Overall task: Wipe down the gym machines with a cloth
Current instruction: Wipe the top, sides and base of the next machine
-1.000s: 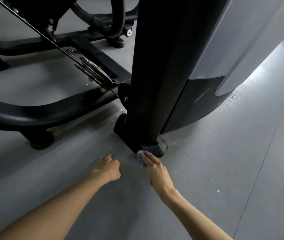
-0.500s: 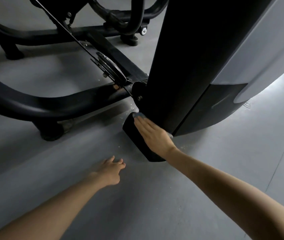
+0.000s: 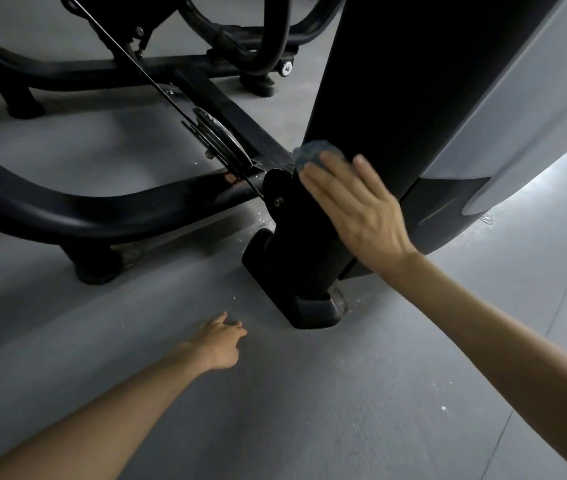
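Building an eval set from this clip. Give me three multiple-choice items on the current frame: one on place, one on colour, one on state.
1. Where is the cloth?
A) hanging on the cable
B) against the black column, under the right hand
C) draped over the pulley

2. What colour is the cloth?
A) red
B) white
C) blue-grey

3. How is the left hand?
A) open, holding nothing
B) gripping the frame
C) holding the cloth

Answers:
1 B: the right hand's flat fingers press it onto the column.
2 C: blue-grey fabric shows past the fingertips.
3 A: its fingers are relaxed, low by the floor, with nothing in them.
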`<state>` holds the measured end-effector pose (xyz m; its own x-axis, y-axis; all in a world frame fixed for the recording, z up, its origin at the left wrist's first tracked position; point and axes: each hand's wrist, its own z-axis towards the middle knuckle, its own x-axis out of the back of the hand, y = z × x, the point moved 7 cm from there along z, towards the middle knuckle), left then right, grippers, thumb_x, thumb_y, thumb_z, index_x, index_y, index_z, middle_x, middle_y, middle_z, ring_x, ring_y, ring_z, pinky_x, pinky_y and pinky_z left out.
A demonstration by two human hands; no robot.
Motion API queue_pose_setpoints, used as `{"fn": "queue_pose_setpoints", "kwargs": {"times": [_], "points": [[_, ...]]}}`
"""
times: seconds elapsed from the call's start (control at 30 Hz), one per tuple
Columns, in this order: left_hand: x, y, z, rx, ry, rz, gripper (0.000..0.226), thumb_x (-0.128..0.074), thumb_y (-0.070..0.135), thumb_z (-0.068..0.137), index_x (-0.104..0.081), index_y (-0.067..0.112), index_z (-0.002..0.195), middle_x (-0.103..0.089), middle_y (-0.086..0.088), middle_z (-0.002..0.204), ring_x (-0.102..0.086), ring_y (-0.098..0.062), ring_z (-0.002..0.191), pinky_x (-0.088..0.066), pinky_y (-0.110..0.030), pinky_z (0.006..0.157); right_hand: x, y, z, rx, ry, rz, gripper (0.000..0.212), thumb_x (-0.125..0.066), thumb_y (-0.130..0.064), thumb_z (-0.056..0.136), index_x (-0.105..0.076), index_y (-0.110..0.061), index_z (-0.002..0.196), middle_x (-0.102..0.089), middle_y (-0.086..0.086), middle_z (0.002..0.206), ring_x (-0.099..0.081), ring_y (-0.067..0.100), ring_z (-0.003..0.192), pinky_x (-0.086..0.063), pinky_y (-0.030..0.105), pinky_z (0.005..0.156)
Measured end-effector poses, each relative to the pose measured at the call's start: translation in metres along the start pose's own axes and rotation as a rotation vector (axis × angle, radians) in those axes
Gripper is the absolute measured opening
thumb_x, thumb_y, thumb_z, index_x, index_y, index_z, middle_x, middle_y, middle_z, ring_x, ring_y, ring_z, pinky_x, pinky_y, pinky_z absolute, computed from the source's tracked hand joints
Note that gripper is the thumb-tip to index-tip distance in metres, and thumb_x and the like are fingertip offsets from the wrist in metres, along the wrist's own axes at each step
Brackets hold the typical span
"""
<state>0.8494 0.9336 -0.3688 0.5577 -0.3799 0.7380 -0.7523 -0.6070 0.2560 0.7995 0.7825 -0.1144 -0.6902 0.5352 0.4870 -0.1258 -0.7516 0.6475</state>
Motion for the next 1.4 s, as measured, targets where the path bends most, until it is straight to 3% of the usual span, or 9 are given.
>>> {"fn": "queue_pose_setpoints", "kwargs": {"times": [0.23, 0.37, 0.57, 0.67, 0.83, 0.97, 1.07, 1.23, 1.4], "points": [[0.042, 0.010, -0.010, 0.021, 0.222, -0.247, 0.057, -0.042, 0.014, 0.101, -0.023, 0.014, 0.155, -0.026, -0.009, 0.160, -0.022, -0.022, 0.148, -0.021, -0.028, 0.116, -0.051, -0.082, -0.072, 0.466, -0.471, -0.028, 0.059, -0.072, -0.008, 0.077, -0.058, -0.010, 0.134, -0.054, 0.004, 0.141, -0.045, 0.021, 0.136, -0.001, 0.038, 0.122], [0.076, 0.028, -0.022, -0.048, 0.409, -0.463, 0.067, -0.045, 0.006, 0.098, -0.014, 0.012, 0.156, -0.022, -0.009, 0.161, -0.027, -0.023, 0.146, -0.025, -0.029, 0.114, -0.020, -0.052, -0.053, 0.296, -0.262, 0.166, 0.041, -0.039, 0.001, 0.097, -0.060, -0.008, 0.132, -0.058, 0.007, 0.137, -0.046, 0.025, 0.133, -0.008, 0.038, 0.123], [0.138, 0.066, -0.047, -0.337, 0.822, -0.496, 0.089, -0.052, -0.011, 0.085, -0.010, 0.017, 0.157, -0.007, -0.001, 0.165, -0.009, -0.014, 0.151, -0.015, -0.028, 0.120, 0.048, 0.053, -0.020, -0.237, 0.146, 0.240, 0.039, -0.052, -0.001, 0.100, -0.047, -0.004, 0.139, -0.041, 0.007, 0.144, -0.035, 0.025, 0.136, -0.026, 0.044, 0.118], [0.153, 0.086, -0.056, -0.391, 0.829, -0.535, 0.095, -0.048, -0.015, 0.082, -0.005, 0.025, 0.157, -0.003, 0.009, 0.164, -0.005, -0.008, 0.150, -0.013, -0.033, 0.121, 0.032, 0.034, -0.050, -0.372, 0.105, 0.370, 0.047, -0.056, 0.001, 0.097, -0.042, -0.002, 0.141, -0.037, 0.009, 0.144, -0.033, 0.029, 0.137, -0.034, 0.050, 0.113], [0.153, 0.093, -0.057, -0.403, 0.790, -0.506, 0.092, -0.045, -0.019, 0.083, -0.008, 0.024, 0.156, -0.004, 0.009, 0.163, -0.005, -0.010, 0.150, -0.013, -0.032, 0.123, 0.000, -0.027, -0.109, -0.181, -0.256, 0.416, 0.048, -0.045, -0.012, 0.097, -0.036, -0.009, 0.144, -0.036, 0.007, 0.142, -0.036, 0.025, 0.134, -0.029, 0.042, 0.116], [0.153, 0.088, -0.061, -0.435, 0.781, -0.487, 0.092, -0.045, -0.018, 0.083, -0.008, 0.026, 0.155, 0.000, 0.020, 0.158, -0.003, -0.006, 0.150, -0.014, -0.034, 0.123, 0.025, 0.024, -0.076, -0.319, -0.140, 0.481, 0.044, -0.041, -0.005, 0.097, -0.045, 0.002, 0.140, -0.037, 0.010, 0.139, -0.037, 0.028, 0.129, -0.019, 0.029, 0.118], [0.157, 0.088, -0.067, -0.480, 0.852, -0.461, 0.091, -0.044, -0.018, 0.083, -0.011, 0.026, 0.156, -0.001, 0.015, 0.162, -0.004, -0.003, 0.149, -0.013, -0.033, 0.121, 0.052, 0.073, -0.044, -0.390, -0.015, 0.403, 0.046, -0.038, 0.001, 0.095, -0.045, -0.007, 0.139, -0.034, 0.008, 0.142, -0.031, 0.026, 0.133, -0.014, 0.027, 0.119], [0.156, 0.088, -0.066, -0.530, 0.910, -0.508, 0.093, -0.046, -0.023, 0.079, -0.016, 0.020, 0.156, -0.007, 0.006, 0.164, -0.005, 0.001, 0.148, -0.019, -0.038, 0.122, 0.064, 0.070, -0.016, -0.053, -0.022, 0.329, 0.036, -0.044, -0.007, 0.103, -0.039, -0.011, 0.139, -0.032, 0.008, 0.143, -0.035, 0.026, 0.134, -0.025, 0.038, 0.117], [0.170, 0.086, -0.068, -0.559, 0.863, -0.460, 0.092, -0.045, -0.023, 0.081, -0.017, 0.024, 0.155, -0.013, 0.012, 0.160, -0.013, -0.004, 0.148, -0.019, -0.028, 0.120, 0.060, 0.076, -0.014, 0.091, -0.048, 0.286, 0.041, -0.049, -0.003, 0.102, -0.038, -0.010, 0.141, -0.038, 0.009, 0.148, -0.036, 0.027, 0.137, -0.024, 0.041, 0.117]]}}
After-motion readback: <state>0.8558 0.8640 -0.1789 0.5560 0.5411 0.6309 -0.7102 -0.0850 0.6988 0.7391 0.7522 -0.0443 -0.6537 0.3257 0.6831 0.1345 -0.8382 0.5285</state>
